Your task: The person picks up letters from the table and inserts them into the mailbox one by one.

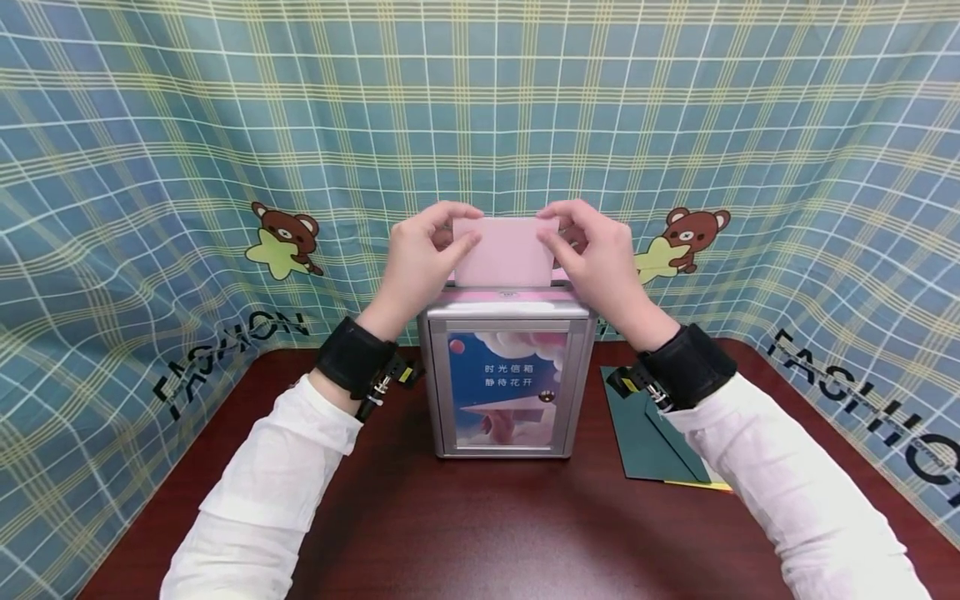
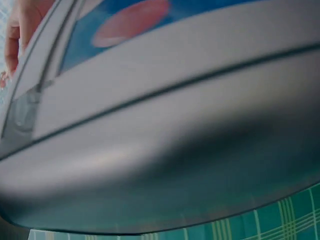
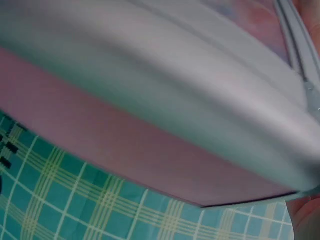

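Note:
A pink envelope stands upright at the top of a silver-framed letter box, its lower edge hidden behind the box's front top rim. My left hand pinches the envelope's left upper corner between thumb and fingers. At the right upper corner my right hand pinches it the same way. The left wrist view is filled by the box's silver frame, with part of a hand at the upper left. In the right wrist view the box's pink side shows below its silver edge.
Dark green envelopes lie stacked on the brown table to the right of the box, partly under my right forearm. A plaid curtain with printed bears hangs behind and along both sides.

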Motion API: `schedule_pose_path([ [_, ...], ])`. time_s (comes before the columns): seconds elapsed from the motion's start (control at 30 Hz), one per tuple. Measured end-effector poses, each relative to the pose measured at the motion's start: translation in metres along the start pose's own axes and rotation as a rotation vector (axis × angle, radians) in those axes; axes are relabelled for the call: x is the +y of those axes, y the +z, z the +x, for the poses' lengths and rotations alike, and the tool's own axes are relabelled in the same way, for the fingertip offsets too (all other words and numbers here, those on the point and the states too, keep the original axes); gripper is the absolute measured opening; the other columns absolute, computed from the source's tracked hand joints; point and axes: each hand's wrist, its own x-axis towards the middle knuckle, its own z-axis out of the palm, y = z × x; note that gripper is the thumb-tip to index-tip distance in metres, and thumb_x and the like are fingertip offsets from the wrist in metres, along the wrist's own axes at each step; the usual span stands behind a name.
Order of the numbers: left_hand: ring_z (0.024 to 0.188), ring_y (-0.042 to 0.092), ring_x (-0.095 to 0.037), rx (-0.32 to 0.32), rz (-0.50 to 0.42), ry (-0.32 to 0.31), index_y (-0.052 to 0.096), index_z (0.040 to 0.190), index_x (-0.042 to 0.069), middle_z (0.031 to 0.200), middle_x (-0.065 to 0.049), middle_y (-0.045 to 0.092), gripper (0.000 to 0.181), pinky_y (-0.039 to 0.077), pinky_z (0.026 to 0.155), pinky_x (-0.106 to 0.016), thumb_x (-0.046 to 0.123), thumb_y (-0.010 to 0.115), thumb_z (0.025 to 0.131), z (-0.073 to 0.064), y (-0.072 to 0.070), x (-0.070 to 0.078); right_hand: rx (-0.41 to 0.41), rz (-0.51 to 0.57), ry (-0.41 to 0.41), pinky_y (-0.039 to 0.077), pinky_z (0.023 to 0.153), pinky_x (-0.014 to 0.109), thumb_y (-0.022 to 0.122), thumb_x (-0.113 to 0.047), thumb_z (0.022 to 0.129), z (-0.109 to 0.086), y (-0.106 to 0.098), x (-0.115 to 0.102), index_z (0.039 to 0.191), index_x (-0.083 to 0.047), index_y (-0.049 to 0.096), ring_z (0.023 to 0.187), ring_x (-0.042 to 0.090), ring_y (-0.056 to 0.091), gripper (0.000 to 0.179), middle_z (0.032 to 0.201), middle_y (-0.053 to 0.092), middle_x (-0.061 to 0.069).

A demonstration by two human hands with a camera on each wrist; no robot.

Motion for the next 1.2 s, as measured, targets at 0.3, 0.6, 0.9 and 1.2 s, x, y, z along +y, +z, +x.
schedule_pose_path([
  [0.3, 0.082, 0.064, -0.009, -0.138, 0.107, -0.061, 0.076, 0.093, 0.016, 0.088, 0.001, 0.073, 0.014, 0.04, 0.062, -0.026, 0.025, 0.07, 0.085, -0.011, 0.0, -0.012, -0.108, -0.068, 0.027, 0.045, 0.063, 0.023, 0.067, -0.024, 0.087, -0.012, -0.001, 0.009, 0.096, -0.013, 0.075, 0.072, 0.01, 0.063, 0.016, 0.088, 0.072, 0.002],
  [0.6, 0.102, 0.056, -0.014, -0.216, 0.097, -0.107, 0.075, 0.098, 0.017, 0.104, 0.0, 0.068, 0.021, 0.045, 0.086, -0.035, 0.029, 0.06, 0.091, -0.024, -0.005, -0.022, -0.207, -0.048, 0.05, 0.042, 0.073, 0.032, 0.067, -0.027, 0.087, -0.028, -0.009, 0.015, 0.089, -0.016, 0.075, 0.085, 0.013, 0.056, 0.014, 0.089, 0.068, -0.001],
  [0.9, 0.124, 0.048, -0.018, -0.201, -0.211, -0.151, 0.057, 0.129, 0.012, 0.142, 0.0, 0.044, 0.036, 0.046, 0.095, -0.039, 0.024, 0.045, 0.098, -0.049, -0.002, -0.044, -0.131, -0.023, 0.1, 0.045, 0.087, 0.028, 0.064, -0.03, 0.09, -0.051, -0.022, 0.028, 0.096, -0.017, 0.075, 0.1, 0.009, 0.06, 0.018, 0.101, 0.069, -0.003],
  [1.2, 0.137, 0.028, -0.026, -0.086, -0.322, -0.112, 0.035, 0.142, -0.001, 0.149, -0.017, 0.029, 0.054, 0.024, 0.109, -0.049, 0.024, 0.039, 0.094, -0.076, 0.01, -0.044, -0.193, -0.116, 0.356, 0.049, 0.079, 0.039, 0.054, -0.036, 0.094, -0.075, -0.039, 0.051, 0.114, -0.008, 0.068, 0.096, 0.025, 0.062, 0.037, 0.11, 0.067, 0.012],
])
